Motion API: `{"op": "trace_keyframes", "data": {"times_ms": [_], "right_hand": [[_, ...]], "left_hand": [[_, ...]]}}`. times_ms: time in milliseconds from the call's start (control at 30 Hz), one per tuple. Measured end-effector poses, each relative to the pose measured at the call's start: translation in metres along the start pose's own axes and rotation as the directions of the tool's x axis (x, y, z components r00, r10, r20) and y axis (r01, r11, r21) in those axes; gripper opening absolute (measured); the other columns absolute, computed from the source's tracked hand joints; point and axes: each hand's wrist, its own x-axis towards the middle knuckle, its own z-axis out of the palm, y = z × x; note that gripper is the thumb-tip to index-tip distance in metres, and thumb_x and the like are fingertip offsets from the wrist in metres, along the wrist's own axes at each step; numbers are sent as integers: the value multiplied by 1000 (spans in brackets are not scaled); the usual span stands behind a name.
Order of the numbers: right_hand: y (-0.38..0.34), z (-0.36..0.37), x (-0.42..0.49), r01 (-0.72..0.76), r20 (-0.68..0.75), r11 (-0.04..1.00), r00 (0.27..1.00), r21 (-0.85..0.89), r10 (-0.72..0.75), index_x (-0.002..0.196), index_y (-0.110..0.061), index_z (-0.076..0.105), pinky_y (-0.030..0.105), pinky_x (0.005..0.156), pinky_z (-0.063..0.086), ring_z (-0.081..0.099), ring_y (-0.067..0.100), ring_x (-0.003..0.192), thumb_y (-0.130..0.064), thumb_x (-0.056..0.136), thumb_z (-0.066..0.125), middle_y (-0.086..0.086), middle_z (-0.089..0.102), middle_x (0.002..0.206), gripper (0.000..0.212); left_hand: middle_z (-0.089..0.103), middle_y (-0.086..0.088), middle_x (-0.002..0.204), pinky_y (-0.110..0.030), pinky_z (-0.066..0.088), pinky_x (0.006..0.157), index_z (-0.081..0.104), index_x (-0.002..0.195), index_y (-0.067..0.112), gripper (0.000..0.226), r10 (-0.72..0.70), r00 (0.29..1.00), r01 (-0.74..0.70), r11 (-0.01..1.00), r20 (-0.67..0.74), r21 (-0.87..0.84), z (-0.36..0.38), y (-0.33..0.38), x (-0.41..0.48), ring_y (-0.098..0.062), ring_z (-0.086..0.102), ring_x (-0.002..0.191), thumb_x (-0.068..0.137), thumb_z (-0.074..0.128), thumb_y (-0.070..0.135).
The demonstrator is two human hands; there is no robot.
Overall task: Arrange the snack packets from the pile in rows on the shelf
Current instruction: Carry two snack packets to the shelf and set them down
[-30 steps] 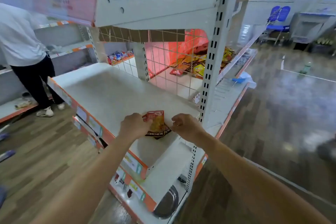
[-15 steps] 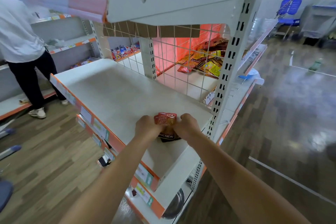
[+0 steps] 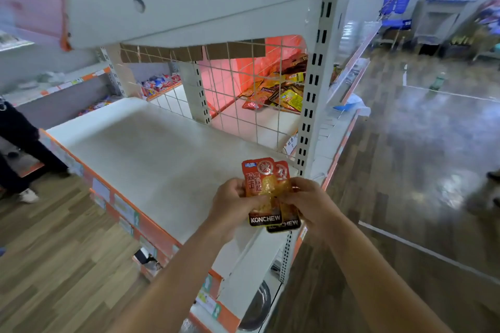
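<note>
2 pkts [image 3: 257, 179] in both hands [image 3: 232, 204] [image 3: 311, 204]

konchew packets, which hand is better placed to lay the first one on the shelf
Left, probably. The left hand grips the front packet, and the shelf spreads on its side; the right hand holds the rear packet close to the upright post.

The rear packet [image 3: 286, 222] lies mostly behind the front packet [image 3: 261, 192]; only its right edge and bottom strip show. The left hand [image 3: 232, 205] covers the front packet's lower left. Far off, the grid [image 3: 243, 121] and post [image 3: 313, 89] partly screen the pile [image 3: 281, 92]. The far-left packets [image 3: 159, 84] are too blurred to read. The left edge cuts a person [image 3: 16, 143] down to legs.
</note>
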Motion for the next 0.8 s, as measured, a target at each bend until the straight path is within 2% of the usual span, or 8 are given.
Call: {"op": "trace_keyframes", "data": {"times_ms": [100, 133, 233, 300, 467, 533, 700, 800], "right_hand": [[2, -28, -9, 43, -28, 998, 999, 52, -42, 100, -3, 63, 44, 75, 58, 70, 30, 85, 5, 86, 59, 16, 70, 98, 17], [3, -37, -12, 56, -53, 996, 997, 73, -52, 98, -2, 64, 45, 73, 58, 71, 30, 83, 6, 85, 60, 17, 70, 96, 16], [6, -65, -18, 79, -134, 983, 989, 167, -57, 97, 2, 64, 42, 60, 59, 71, 32, 74, 8, 85, 59, 21, 71, 92, 15], [9, -87, -19, 89, -174, 975, 983, 205, -54, 97, 2, 64, 45, 68, 59, 70, 35, 78, 8, 85, 59, 24, 70, 96, 14], [16, -156, -13, 122, -263, 960, 963, 252, -54, 95, 0, 66, 35, 54, 57, 71, 28, 69, 2, 87, 59, 15, 73, 85, 10], [17, -190, -5, 145, -313, 951, 948, 271, -56, 100, -1, 68, 36, 62, 58, 72, 27, 75, -3, 89, 60, 12, 74, 87, 14], [16, -285, 25, 173, -380, 915, 925, 365, -23, 108, -1, 65, 53, 83, 54, 70, 34, 88, -8, 91, 58, 16, 73, 98, 20], [8, -347, 40, 205, -433, 906, 901, 369, -28, 108, -2, 65, 53, 85, 53, 70, 33, 88, -9, 85, 63, 17, 72, 99, 24]], "left_hand": [[72, -5, 98, -45, 56, 84, 58, 96, 17, 36, 63, 996, -64, 998, 67, 18, 22, 6, -3, -22, 70, 89, 71, 81, 7], [72, -5, 98, -44, 57, 83, 58, 96, 16, 35, 84, 993, -85, 996, 81, 17, 31, 9, -3, -21, 70, 89, 72, 80, 7], [72, -4, 95, -42, 58, 81, 59, 95, 16, 27, 141, 982, -144, 989, 126, 19, 60, 18, -3, -19, 71, 85, 77, 78, 10], [73, -5, 92, -42, 59, 79, 59, 93, 17, 21, 180, 972, -187, 982, 151, 35, 81, 23, -2, -19, 71, 83, 81, 75, 16], [73, 1, 86, -23, 54, 64, 58, 90, 20, 19, 297, 933, -324, 940, 205, 110, 141, 43, 1, -9, 70, 75, 82, 75, 21], [73, 2, 88, -25, 55, 67, 59, 93, 20, 19, 313, 917, -349, 929, 247, 122, 168, 54, 9, -10, 71, 77, 82, 75, 22], [74, -3, 95, -41, 58, 82, 67, 97, 14, 17, 201, 944, -217, 976, 262, 33, 250, 80, 48, -18, 72, 84, 83, 74, 19], [74, -4, 94, -33, 59, 74, 68, 92, 13, 8, 116, 952, -111, 993, 282, -35, 306, 98, 70, -17, 72, 82, 85, 71, 13]]}}
